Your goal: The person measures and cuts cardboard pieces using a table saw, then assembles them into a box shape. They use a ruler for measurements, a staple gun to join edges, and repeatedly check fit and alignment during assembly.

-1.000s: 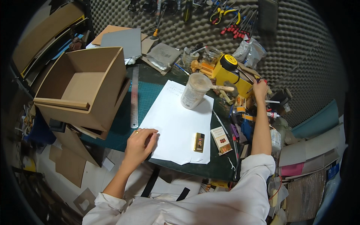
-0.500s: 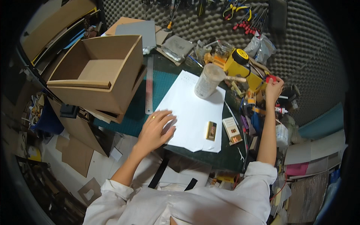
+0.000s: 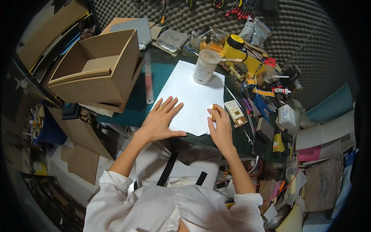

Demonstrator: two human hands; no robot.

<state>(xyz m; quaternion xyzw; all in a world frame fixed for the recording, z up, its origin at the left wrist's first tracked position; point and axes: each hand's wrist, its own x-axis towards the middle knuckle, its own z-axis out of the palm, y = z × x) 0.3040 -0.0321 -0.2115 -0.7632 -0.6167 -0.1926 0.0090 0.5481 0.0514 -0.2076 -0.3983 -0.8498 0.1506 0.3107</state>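
My left hand (image 3: 159, 121) lies flat with fingers spread on the left part of the white paper sheets (image 3: 193, 100). At the sheets' right edge, the fingers of my right hand (image 3: 220, 125) are curled round a small gold lighter (image 3: 213, 110), mostly hidden beneath them. Just right of that hand is a white and gold cigarette pack (image 3: 235, 113) on the dark table. A cloudy plastic tub (image 3: 206, 67) with a brush or stick across its top stands on the paper's far end.
An open wooden box (image 3: 96, 73) sits at the left, beside a steel ruler (image 3: 148, 77) on a green cutting mat (image 3: 133, 112). A yellow holder (image 3: 249, 58), a red item (image 3: 269, 62), a white bottle (image 3: 288, 118) and cluttered tools line the right side.
My right hand has come back from the red item by the yellow holder and closed on the gold lighter. My left hand has spread flatter on the paper. The view has shifted.
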